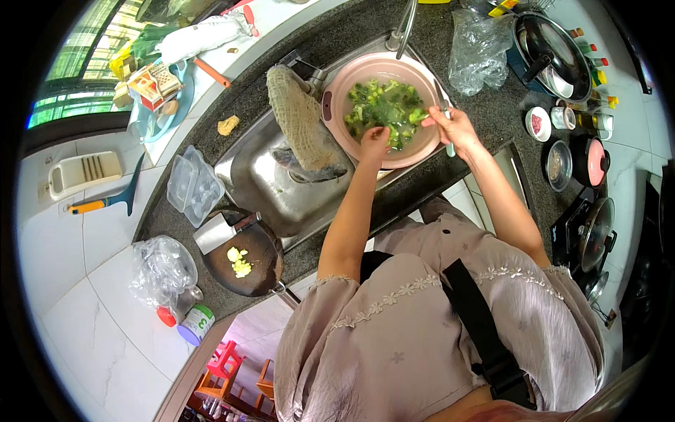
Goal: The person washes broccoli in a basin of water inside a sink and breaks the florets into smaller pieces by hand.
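Observation:
A pink plastic basin [433, 67] of cloudy water sits in the sink, with many cut broccoli florets [372, 103] floating in it. My right hand [454, 129], at the basin's right rim, grips a knife [450, 149] with a pale green handle, its blade pointing away from me. A broccoli floret [418, 115] is at that hand's fingertips, above the water. Over the near side of the basin is my left hand [375, 141], fingers bent down beside the florets. Whether something is between its fingertips is hidden.
A loofah-like mesh cloth [298, 116] lies across the sink divider beside the steel sink bowl [263, 198]. The faucet [406, 29] rises behind the basin. On the left, a cleaver [216, 233] rests on a wok [263, 269]. A plastic bag [479, 50] and lidded pot [551, 55] stand right.

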The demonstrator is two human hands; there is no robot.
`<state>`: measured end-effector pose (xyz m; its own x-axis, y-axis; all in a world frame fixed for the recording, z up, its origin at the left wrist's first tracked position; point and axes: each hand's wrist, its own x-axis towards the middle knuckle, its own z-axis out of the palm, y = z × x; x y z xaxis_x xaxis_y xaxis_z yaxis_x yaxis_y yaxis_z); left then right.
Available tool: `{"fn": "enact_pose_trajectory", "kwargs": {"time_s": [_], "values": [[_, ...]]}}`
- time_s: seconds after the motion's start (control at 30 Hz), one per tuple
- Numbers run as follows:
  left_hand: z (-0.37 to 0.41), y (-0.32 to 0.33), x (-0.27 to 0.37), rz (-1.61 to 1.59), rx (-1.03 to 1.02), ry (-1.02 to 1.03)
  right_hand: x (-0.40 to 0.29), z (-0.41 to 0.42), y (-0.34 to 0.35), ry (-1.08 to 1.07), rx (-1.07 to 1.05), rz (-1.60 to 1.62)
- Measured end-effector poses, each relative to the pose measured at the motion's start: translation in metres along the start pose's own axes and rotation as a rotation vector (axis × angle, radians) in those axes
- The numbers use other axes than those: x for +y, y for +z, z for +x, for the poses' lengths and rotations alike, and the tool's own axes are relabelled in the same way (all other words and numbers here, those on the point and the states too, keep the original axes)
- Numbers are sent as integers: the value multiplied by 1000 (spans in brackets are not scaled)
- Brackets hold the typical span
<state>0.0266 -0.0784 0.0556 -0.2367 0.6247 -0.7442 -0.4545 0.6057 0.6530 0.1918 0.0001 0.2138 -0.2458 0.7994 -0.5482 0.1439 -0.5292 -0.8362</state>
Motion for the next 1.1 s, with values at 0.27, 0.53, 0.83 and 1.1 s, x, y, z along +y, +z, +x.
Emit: {"fn": "enact_pose_trajectory", "kwargs": {"time_s": [0.27,0.53,0.83,1.1], "values": [[101,-20,32,816,299,766,31,-9,-32,185,31,-30],[134,11,62,1148,-55,508,68,-22,-63,351,-35,-5],[124,43,4,1064,-210,534,63,-17,-61,359,-29,-13],[79,37,30,-419,-480,-103,52,-19,-59,315,-46,45]]}}
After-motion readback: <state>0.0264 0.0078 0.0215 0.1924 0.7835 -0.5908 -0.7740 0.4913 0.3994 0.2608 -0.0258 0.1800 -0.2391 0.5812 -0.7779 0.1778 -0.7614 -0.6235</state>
